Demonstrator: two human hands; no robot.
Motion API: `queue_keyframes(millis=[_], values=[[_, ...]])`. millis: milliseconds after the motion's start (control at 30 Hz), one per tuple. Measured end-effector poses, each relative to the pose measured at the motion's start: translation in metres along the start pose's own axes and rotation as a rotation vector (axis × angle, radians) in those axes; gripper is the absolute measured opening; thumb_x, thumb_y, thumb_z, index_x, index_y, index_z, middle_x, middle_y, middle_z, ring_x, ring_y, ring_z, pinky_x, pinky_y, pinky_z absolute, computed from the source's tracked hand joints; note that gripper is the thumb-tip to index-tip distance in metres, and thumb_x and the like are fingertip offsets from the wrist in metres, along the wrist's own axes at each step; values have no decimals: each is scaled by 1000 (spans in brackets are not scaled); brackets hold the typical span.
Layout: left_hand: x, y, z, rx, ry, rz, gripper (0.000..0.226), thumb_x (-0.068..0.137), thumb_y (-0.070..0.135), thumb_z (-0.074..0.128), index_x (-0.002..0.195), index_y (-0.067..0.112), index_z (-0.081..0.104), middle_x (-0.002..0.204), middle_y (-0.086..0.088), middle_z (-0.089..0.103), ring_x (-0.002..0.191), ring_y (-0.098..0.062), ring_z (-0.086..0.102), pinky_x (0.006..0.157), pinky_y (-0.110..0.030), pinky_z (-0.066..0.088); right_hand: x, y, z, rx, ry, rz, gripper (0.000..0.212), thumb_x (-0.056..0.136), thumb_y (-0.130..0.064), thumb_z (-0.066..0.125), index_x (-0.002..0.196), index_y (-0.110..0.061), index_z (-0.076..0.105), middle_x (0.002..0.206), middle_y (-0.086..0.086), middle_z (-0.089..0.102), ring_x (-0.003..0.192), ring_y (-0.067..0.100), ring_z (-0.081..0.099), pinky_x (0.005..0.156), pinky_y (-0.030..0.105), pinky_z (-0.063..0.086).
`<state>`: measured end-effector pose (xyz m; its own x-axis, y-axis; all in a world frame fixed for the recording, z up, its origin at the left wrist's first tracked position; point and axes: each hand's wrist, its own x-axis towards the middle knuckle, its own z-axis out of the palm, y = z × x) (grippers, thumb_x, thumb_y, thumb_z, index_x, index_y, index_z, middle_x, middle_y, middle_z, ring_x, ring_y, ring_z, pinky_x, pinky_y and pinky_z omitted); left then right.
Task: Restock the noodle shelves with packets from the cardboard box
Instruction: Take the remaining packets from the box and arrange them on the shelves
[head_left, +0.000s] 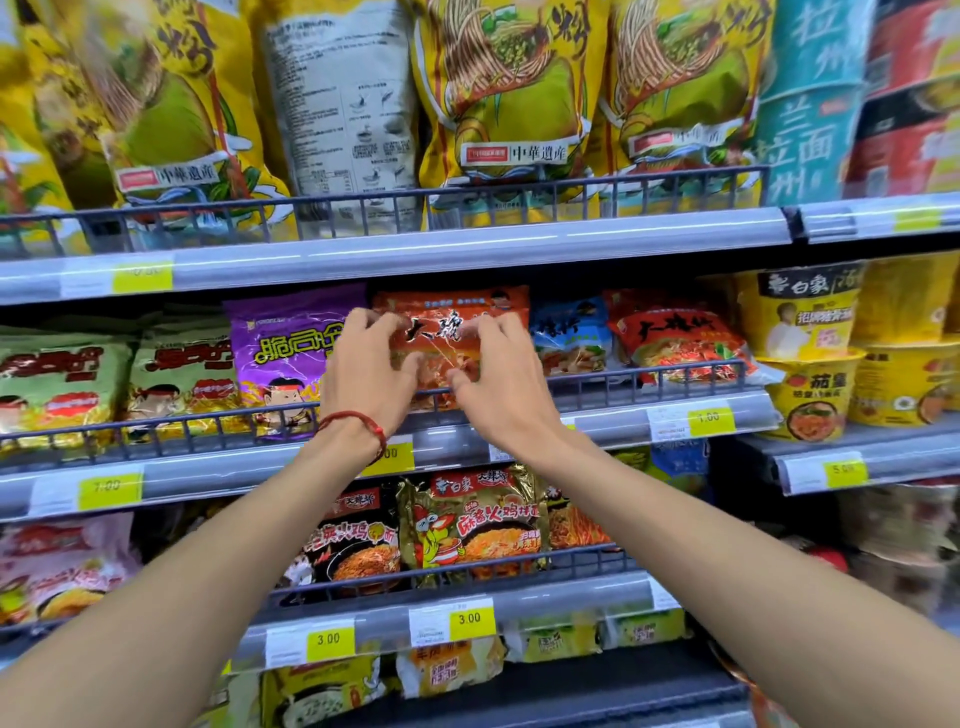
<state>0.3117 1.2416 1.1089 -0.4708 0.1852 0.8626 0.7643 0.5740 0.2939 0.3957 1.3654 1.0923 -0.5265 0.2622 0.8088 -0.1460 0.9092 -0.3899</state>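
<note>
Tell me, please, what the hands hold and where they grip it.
An orange noodle packet: the left hand pinches its left side, the right hand its right side.

The noodle packet (441, 343) is standing on the middle shelf (208, 467), behind the wire rail (649, 382). The left hand (363, 374) is gripping its left edge and the right hand (498, 384) its right edge. The left neighbour packet (291, 358) and the right neighbour packet (571, 332) are flanking it. Noodle bowls (810, 353) are standing further right. Tall bags (509, 93) are standing on the top shelf (415, 249) above.

Red cord bracelet (356, 414), wrist of left hand (366, 371)
</note>
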Motion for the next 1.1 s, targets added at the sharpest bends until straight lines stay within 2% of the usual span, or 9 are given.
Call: queue_keyframes(millis=[200,300,400,500,667,800,867,933,1100], values=[[2,-51,-43,66,83,-41,38,86,20,69,122,17,60,121,-7,54,113,-30,51,91,-42,48,8,-50,33,99,-88,11,17,86,-22,62,102,-20,68,96,-1,72,90,20,66,84,39,55],[6,-78,-60,143,36,-209,53,81,27,74,127,13,52,128,-13,47,119,-36,43,95,-46,43,19,-71,50,62,-139,63,25,84,-27,63,107,-18,66,95,3,71,90,25,66,83,40,55],[8,-92,-64,23,-92,-352,65,76,29,79,127,6,44,131,-15,39,120,-38,46,97,-46,43,29,-85,61,-24,-235,168,32,85,-34,64,107,-12,58,108,13,66,99,34,60,80,39,51],[9,-94,-65,-6,-132,-340,68,77,28,80,127,3,40,132,-16,35,116,-39,51,92,-42,44,33,-90,69,-42,-321,252,41,87,-41,68,105,-9,50,114,17,61,98,35,58,74,36,45],[17,-102,-71,-53,-139,-416,95,71,37,87,137,-2,30,141,-23,36,125,-41,48,98,-42,44,39,-92,78,-146,-410,273,65,85,-56,68,121,-5,51,125,16,60,110,36,59,86,40,49],[20,-111,-72,43,-292,-379,64,80,51,76,115,3,53,124,-22,58,114,-38,55,77,-35,40,47,-92,85,-93,-438,305,61,83,-56,72,117,-9,53,121,11,61,108,31,59,89,41,50],[22,-111,-70,32,-324,-348,50,83,50,73,103,8,52,117,-18,60,107,-35,56,73,-32,37,48,-90,86,-103,-446,303,53,84,-56,70,107,-13,49,111,8,57,100,27,56,88,41,48],[24,-111,-65,6,-341,-328,50,83,49,73,99,7,53,110,-14,61,102,-33,58,73,-32,41,48,-88,84,-126,-444,307,49,87,-53,69,104,-14,45,108,8,55,96,27,53,87,40,48],[23,-119,-53,12,-342,-296,57,79,57,72,105,9,57,103,-10,64,96,-31,61,77,-37,50,53,-86,84,-122,-415,342,60,87,-47,72,126,-7,51,129,11,58,113,30,58,91,36,48]])
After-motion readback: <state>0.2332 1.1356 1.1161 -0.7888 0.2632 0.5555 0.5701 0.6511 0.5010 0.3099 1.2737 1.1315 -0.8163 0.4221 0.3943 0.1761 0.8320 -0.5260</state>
